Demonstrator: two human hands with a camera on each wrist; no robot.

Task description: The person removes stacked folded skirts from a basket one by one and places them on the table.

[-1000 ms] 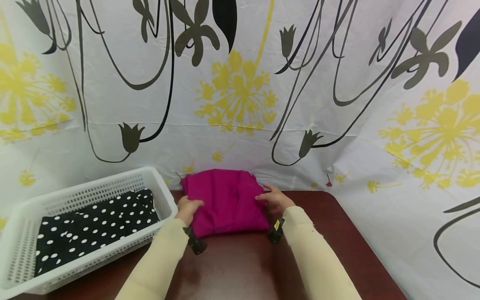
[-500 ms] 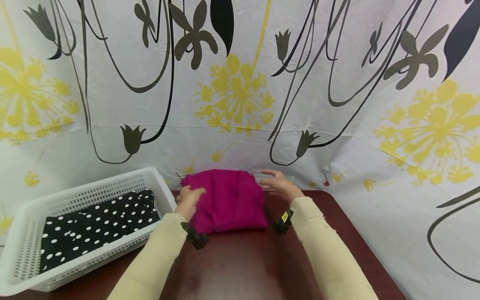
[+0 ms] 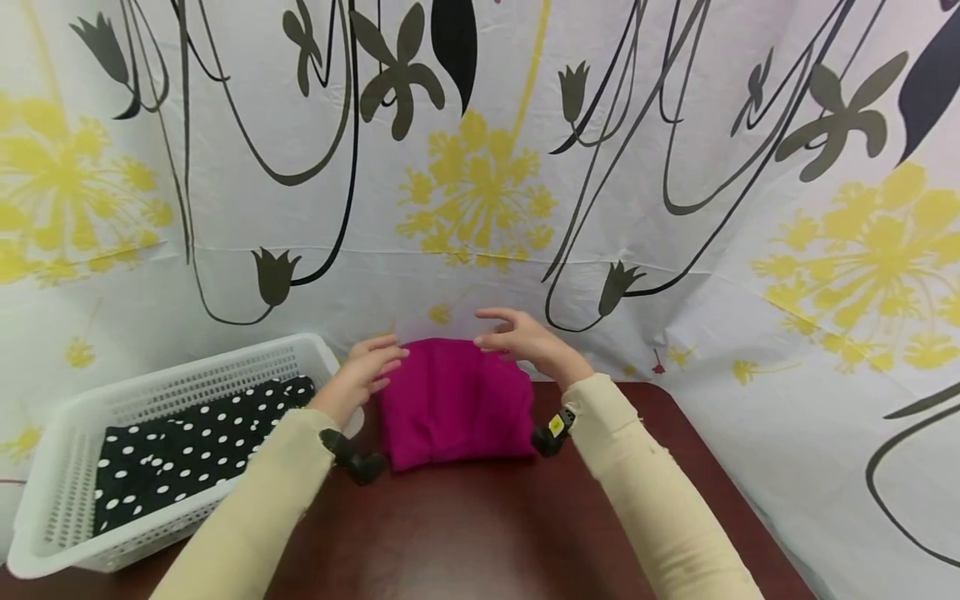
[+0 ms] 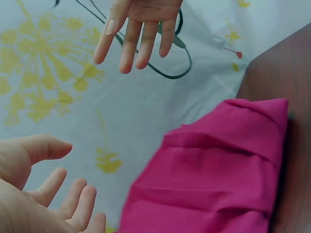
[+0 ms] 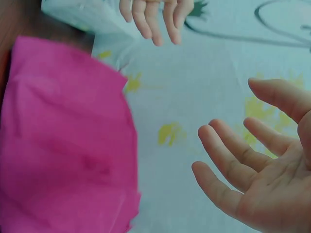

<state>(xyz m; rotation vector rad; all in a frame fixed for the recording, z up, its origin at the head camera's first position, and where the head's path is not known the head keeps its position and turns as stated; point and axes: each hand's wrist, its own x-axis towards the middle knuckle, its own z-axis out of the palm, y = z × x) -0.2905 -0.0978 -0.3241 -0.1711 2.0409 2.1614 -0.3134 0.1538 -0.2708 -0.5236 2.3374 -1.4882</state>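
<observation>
A folded magenta cloth [image 3: 457,408] lies at the back of the table, against the patterned backdrop. My left hand [image 3: 360,375] is raised over the cloth's left edge, fingers spread and holding nothing. On the other side, my right hand [image 3: 528,342] hovers above the cloth's upper right, its fingers loosely bent with nothing between them. Both wrist views show the hands apart from the cloth: the left hand [image 4: 48,189] with its palm partly in view, the right hand [image 5: 257,165] with relaxed fingers. Creases run across the cloth [image 4: 209,179] in the left wrist view.
At the left stands a white perforated basket [image 3: 67,550] with a black polka-dot cloth [image 3: 187,450] inside. The dark red table [image 3: 465,533] ends at a rounded corner at the right. A white sheet with flower prints [image 3: 465,192] hangs behind.
Both hands have come up from the sides of the magenta cloth. The right hand first drew away to the right, then moved up and inward. The cloth stays at the back of the table.
</observation>
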